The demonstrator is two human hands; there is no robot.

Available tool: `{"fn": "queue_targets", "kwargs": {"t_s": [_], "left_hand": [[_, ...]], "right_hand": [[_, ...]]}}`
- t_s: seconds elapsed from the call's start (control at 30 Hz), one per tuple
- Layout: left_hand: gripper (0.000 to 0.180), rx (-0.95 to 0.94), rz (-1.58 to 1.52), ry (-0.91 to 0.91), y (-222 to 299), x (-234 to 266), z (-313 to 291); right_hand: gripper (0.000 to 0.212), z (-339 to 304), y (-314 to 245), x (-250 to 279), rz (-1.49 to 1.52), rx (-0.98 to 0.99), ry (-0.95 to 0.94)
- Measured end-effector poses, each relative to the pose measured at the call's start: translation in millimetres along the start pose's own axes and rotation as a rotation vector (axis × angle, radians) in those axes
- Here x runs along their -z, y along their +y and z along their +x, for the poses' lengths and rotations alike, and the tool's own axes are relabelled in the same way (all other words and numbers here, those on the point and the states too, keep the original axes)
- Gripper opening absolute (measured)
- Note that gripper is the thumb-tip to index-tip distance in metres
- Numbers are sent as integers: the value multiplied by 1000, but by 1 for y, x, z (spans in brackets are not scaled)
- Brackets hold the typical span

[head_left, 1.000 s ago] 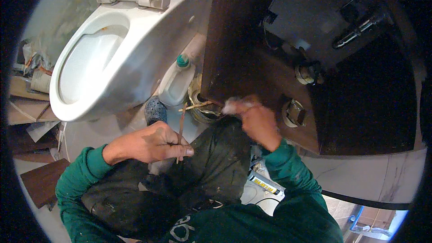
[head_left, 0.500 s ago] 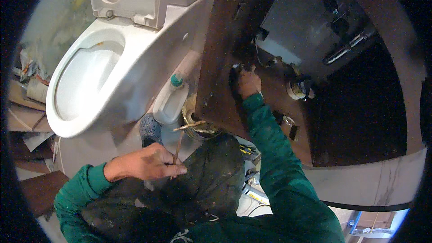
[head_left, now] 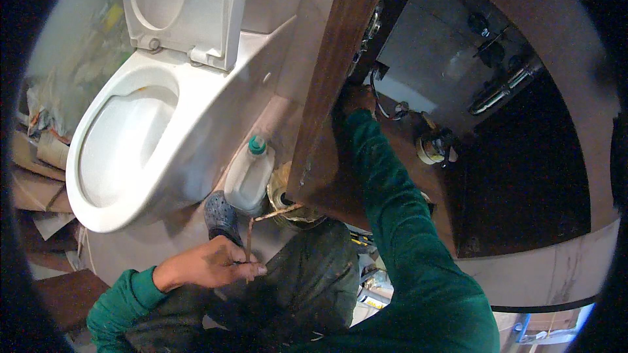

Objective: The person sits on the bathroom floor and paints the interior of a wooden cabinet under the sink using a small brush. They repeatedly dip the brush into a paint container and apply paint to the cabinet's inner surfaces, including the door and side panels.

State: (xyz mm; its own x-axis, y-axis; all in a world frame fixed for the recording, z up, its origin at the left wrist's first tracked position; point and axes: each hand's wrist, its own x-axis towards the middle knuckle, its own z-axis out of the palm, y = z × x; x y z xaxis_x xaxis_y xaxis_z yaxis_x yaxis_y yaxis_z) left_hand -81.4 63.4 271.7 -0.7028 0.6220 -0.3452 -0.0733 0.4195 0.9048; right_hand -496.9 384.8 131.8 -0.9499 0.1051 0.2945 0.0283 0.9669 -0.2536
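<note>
My left hand [head_left: 212, 263] is closed on a thin brown L-shaped strip [head_left: 249, 240], held above my dark trouser leg. The strip rises from my fingers and bends sideways to the right. My right hand [head_left: 359, 98] reaches deep into a dark brown cabinet [head_left: 320, 124], close to its left inner wall. Its fingers are lost in shadow, so what they touch does not show. A thin dark hose [head_left: 378, 95] loops beside that hand. Farther right on the cabinet floor sits a round, pale-sided object [head_left: 430, 150].
A white toilet [head_left: 163, 176] with raised lid stands at left. Between it and the cabinet are a white bottle with a green cap [head_left: 247, 180], a yellowish container [head_left: 280, 180] and a grey clog [head_left: 220, 214]. A chrome pipe [head_left: 507, 88] juts out inside the cabinet.
My right hand has gone farther into the cabinet, up toward its left wall, and its fingers are now hidden. My left hand keeps the strip, slightly lower in the picture. The view has shifted a little.
</note>
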Motion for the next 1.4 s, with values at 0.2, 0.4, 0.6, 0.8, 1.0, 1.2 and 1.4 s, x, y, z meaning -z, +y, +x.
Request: {"fn": "queue_targets", "kwargs": {"t_s": [0.2,0.4,0.6,0.8,1.0,1.2,1.4], "left_hand": [[33,-38,-17,-5,3,1,3],[35,55,22,-31,28,0,4],[41,168,13,-35,66,-7,5],[41,154,173,-97,88,-30,25],[35,28,255,-53,92,-41,41],[40,-22,38,19,91,-57,57],[39,16,-547,-14,93,-75,64]], "right_hand": [[33,-39,-4,14,13,-65,-9],[26,-194,-9,115,-155,221,-333],[42,-376,23,232,198,523,-330],[62,-447,53,164,38,548,-463],[66,-453,67,155,170,493,-476],[60,-440,31,219,1100,267,-353],[46,-434,-17,257,1357,372,84]]}}
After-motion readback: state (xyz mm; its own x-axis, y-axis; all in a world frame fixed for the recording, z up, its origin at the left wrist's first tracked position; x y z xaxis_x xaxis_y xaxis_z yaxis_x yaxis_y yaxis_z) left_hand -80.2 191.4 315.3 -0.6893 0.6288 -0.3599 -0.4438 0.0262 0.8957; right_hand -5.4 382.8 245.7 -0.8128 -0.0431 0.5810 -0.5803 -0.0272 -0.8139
